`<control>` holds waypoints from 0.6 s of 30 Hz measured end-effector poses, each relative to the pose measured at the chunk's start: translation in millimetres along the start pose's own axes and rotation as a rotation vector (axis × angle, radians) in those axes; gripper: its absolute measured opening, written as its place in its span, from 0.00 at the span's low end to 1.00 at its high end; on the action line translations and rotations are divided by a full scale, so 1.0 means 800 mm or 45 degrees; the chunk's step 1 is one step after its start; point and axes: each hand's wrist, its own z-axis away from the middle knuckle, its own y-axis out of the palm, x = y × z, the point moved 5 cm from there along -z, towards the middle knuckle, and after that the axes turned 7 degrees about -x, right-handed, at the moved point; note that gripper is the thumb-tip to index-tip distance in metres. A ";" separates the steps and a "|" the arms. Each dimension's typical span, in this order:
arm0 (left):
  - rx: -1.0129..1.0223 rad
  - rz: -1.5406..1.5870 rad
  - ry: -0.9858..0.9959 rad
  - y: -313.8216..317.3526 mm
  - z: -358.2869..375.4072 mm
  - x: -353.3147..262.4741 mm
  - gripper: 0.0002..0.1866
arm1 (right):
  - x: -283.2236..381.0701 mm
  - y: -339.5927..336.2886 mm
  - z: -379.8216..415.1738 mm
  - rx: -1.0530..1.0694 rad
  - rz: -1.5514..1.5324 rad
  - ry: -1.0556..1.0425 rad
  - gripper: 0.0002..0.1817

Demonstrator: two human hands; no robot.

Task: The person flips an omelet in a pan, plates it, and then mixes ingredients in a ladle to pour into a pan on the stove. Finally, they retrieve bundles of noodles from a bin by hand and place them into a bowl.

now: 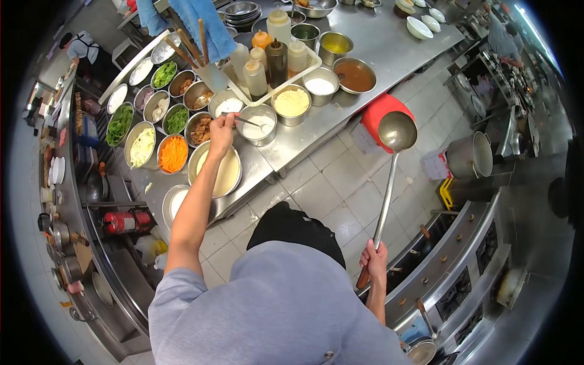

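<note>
Shiny metal ladle [398,131], wooden grip [363,278], glossy steel table [302,141], blue cloth [204,27].

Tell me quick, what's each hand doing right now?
Left hand: closed, holding a small metal spoon.
Right hand: closed, holding a big long ladle by its handle.

Steel counter [292,146] — bowls [292,103], squeeze bottles [255,79]

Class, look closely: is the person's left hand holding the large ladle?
No, the right hand grips the large ladle by its handle.
</note>
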 end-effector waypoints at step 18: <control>-0.028 0.462 -0.026 0.001 -0.016 -0.102 0.16 | 0.128 0.088 0.046 0.460 0.265 0.145 0.25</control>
